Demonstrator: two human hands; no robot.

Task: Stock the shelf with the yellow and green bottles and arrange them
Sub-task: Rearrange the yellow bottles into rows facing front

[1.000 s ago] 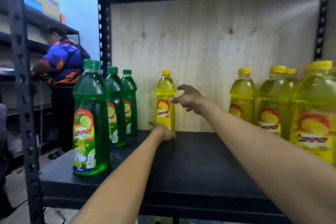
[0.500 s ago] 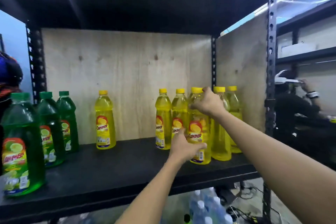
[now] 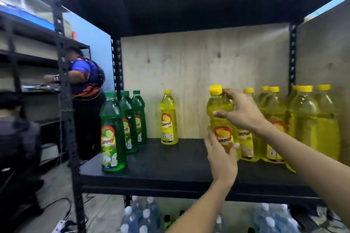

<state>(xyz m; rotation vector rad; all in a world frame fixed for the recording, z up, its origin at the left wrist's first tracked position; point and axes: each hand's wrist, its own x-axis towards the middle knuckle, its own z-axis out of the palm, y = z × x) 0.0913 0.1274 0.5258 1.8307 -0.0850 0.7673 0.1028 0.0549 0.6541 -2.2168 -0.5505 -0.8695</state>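
Standing on the black shelf point(image 3: 170, 166): three green bottles point(image 3: 112, 132) at the left, one lone yellow bottle point(image 3: 168, 119) in the middle, a yellow bunch point(image 3: 303, 119) at the right. Gripping the held bottle point(image 3: 219, 108) just left of that bunch: left hand point(image 3: 221, 159) curled round low, right hand point(image 3: 244, 113) round the top. Pulled out leftward since before. Full of yellow liquid.

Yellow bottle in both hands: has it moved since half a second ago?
Yes. The held yellow bottle has come left, out of the yellow cluster, toward the lone yellow bottle.
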